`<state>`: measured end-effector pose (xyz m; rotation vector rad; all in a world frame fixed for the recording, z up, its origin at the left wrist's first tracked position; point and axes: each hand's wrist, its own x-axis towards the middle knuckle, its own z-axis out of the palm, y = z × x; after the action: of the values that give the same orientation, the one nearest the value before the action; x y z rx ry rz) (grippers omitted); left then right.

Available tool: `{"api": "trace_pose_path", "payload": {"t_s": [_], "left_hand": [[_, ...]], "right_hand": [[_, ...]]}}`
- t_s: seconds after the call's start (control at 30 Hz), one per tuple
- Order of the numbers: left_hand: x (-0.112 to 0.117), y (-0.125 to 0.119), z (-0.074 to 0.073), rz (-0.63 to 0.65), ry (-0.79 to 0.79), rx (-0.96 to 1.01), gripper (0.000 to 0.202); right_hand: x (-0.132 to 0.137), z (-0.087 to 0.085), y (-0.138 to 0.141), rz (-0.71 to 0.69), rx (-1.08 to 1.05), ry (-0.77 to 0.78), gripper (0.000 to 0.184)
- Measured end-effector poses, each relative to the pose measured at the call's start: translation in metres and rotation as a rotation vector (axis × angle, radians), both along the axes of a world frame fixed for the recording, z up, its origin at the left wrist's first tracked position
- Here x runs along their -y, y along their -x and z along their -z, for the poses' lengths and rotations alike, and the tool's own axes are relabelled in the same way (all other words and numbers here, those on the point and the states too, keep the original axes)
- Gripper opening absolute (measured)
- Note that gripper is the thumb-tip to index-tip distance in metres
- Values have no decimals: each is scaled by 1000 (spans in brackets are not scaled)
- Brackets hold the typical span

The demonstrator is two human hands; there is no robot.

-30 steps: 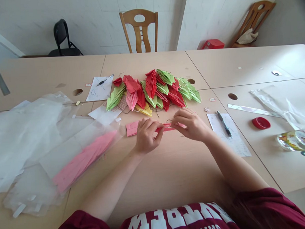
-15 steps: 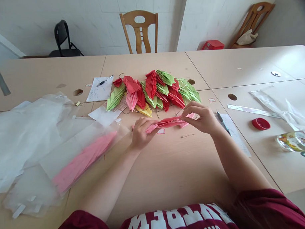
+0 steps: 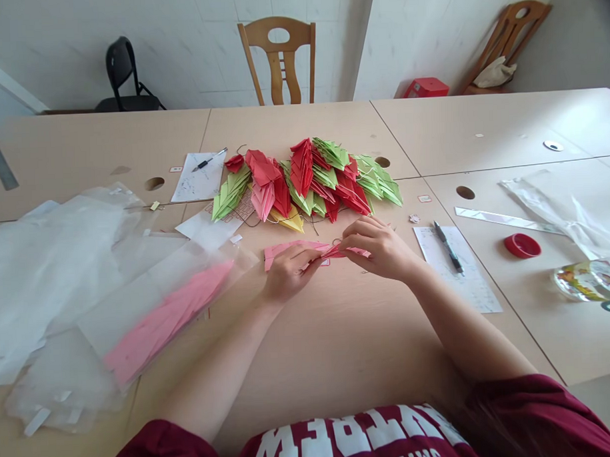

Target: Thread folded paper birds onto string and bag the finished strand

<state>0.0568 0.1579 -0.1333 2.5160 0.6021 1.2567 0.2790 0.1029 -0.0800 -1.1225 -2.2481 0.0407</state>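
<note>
Between my hands is a narrow, pleated piece of pink folded paper (image 3: 330, 253), low over the table. My left hand (image 3: 290, 272) pinches its left end. The fingers of my right hand (image 3: 378, 249) are closed on its right part and partly hide it. Behind my left hand lies a flat pink paper strip (image 3: 276, 251). Just beyond my hands rests a heap of folded paper pieces, among them a red one (image 3: 301, 167), a green one (image 3: 378, 179) and a yellow one (image 3: 288, 220), with thin dark cords around them.
Clear plastic bags (image 3: 61, 264) cover the left side, one holding pink paper (image 3: 171, 320). A pen (image 3: 448, 248) lies on a written sheet (image 3: 469, 276) at the right. Farther right are a red tape roll (image 3: 522, 246) and a clear patterned container (image 3: 587, 282). Another sheet (image 3: 198, 179) lies at the back left.
My right hand has moved left and slightly down, closer to my left hand. The folded paper now looks shorter between them, and the pink strip behind my left hand shows more.
</note>
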Motion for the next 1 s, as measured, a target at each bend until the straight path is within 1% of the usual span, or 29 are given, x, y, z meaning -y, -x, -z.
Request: {"api": "trace_pose_path", "payload": {"t_s": [0.17,0.27,0.37,0.5,0.67,0.83,0.93,1.0], "left_hand": [[2,0,2,37,45,45,10],[2,1,3,41,65,26,12],[2,1,4,45,68,3,10],[2,0,3,42,14,-22,8],[5,-1,2,47,-93,-90,8],[9,-2,1,-5,-147,-187,11],[10,-3,1,-20,-157,-205,12],[10,-3,0,-1,-123,-196,13]], "right_hand": [[1,-2,1,-16,-16,23,10],[1,-1,3,-32,-23,51,11],[2,1,4,-40,-31,70,11],[2,3,7,-58,-27,90,11],[3,5,12,-73,51,73,13],[4,7,19,-55,125,35,14],[6,6,23,-31,184,3,16],[6,5,23,-34,197,1,14]]}}
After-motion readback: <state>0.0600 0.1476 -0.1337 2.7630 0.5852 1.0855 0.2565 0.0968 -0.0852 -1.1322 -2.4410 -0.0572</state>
